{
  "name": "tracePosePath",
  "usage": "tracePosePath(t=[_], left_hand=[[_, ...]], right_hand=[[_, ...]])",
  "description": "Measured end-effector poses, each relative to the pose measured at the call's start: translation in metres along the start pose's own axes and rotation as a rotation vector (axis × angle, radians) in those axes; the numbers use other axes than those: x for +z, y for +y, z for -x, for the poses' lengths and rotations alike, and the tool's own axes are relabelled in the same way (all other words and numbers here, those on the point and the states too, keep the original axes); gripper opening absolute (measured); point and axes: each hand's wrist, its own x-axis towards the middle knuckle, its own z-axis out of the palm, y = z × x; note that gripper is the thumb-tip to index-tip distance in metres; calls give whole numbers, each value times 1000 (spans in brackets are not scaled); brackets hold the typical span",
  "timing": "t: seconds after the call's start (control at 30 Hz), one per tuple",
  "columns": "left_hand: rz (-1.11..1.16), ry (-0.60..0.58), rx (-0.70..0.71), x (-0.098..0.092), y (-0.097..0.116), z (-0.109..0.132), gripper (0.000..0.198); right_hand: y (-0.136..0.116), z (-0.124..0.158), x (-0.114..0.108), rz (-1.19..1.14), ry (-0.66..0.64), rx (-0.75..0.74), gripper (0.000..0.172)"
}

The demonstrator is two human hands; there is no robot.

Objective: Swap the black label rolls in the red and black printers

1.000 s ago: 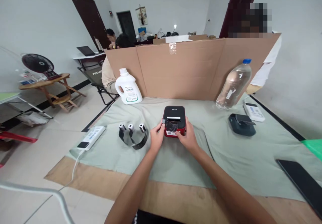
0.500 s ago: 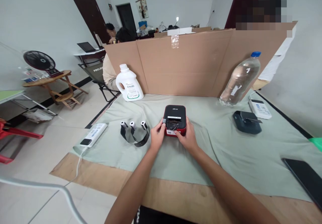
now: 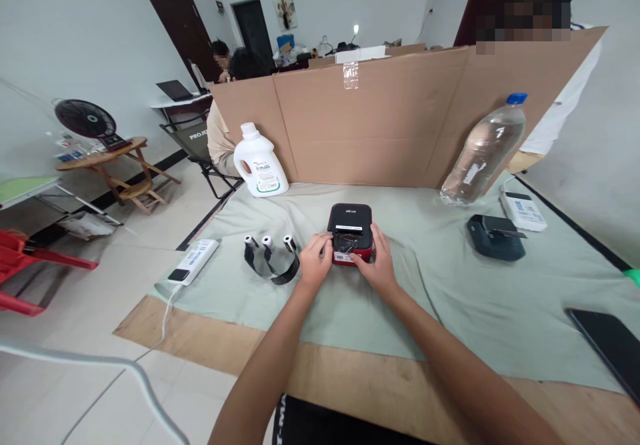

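A small black label printer with red sides lies on the green cloth before me, a white strip showing in its slot. Clear, crinkled film seems to cover the dark window at its front. My right hand grips the printer's right side, thumb on the front edge near a white sticker. At the left front corner, my left hand is closed in a pinch against the printer; what lies between its fingertips is hidden. Left of that hand rests a curved black strap with three white-ended uprights.
A white jug and a large water bottle stand by the cardboard screen. To the right are a dark device, a white power strip and a phone. Another power strip lies left. People sit beyond the screen.
The left fingers have curled in more tightly at the printer's corner, and the small grey piece seen there before is now out of sight. The whole view has shifted slightly.
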Motion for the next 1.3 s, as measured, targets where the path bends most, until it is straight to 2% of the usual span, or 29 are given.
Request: tracePosePath(t=[0.27, 0.5, 0.67, 0.87, 1.3], left_hand=[[-56, -51, -50, 8, -2, -6, 25], [-26, -44, -47, 14, -7, -13, 20], [-35, 14, -14, 24, -10, -12, 21], [-39, 161, 51, 31, -12, -4, 24], [27, 173, 64, 28, -13, -2, 22]], right_hand=[[0, 1, 1, 5, -1, 16, 89], [-3, 1, 1, -26, -11, 42, 89], [-2, 2, 1, -51, -8, 63, 88], [-1, 3, 1, -64, -25, 78, 89], [-6, 5, -1, -105, -28, 178, 90]])
